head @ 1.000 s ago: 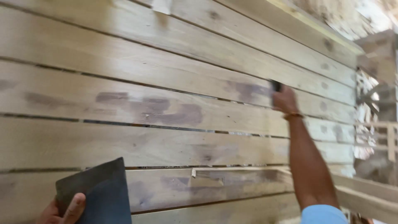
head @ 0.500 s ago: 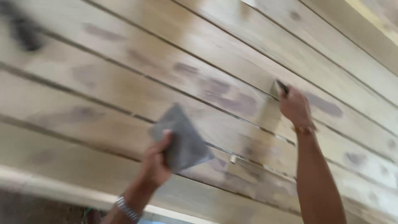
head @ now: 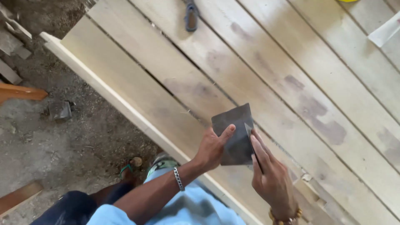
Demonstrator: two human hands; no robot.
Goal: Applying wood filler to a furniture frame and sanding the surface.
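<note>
I look down on a slatted wooden panel (head: 258,62) of pale planks with dark filler patches, and I use the dark grey square sheet (head: 234,134) held over it as my landmark. It looks like a sheet of sandpaper or a flat board, though I cannot tell which. It hovers above the planks near the panel's lower edge, tilted a little.

My left hand (head: 214,146) grasps the sheet from its left side, thumb laid across the face and fingers behind it; a metal chain bracelet (head: 178,178) sits on that wrist, below and left of the sheet. My right hand (head: 271,175) is at the sheet's right edge, holding a thin flat blade (head: 252,143), seemingly a putty knife, pressed against that edge. The hand is closed on the blade's handle, with a finger stretched along it. A beaded bracelet (head: 285,216) circles the right wrist, below and right of the sheet.

Far above the sheet, a dark tool handle (head: 191,16) lies on the planks. At the upper right, well away from the sheet, a white scrap (head: 385,31) rests on the panel. Left of the sheet, past the panel's edge, is dirt floor (head: 62,141) with wood offcuts. Below the sheet I see my light blue shirt (head: 183,208) and a sandalled foot (head: 131,168).
</note>
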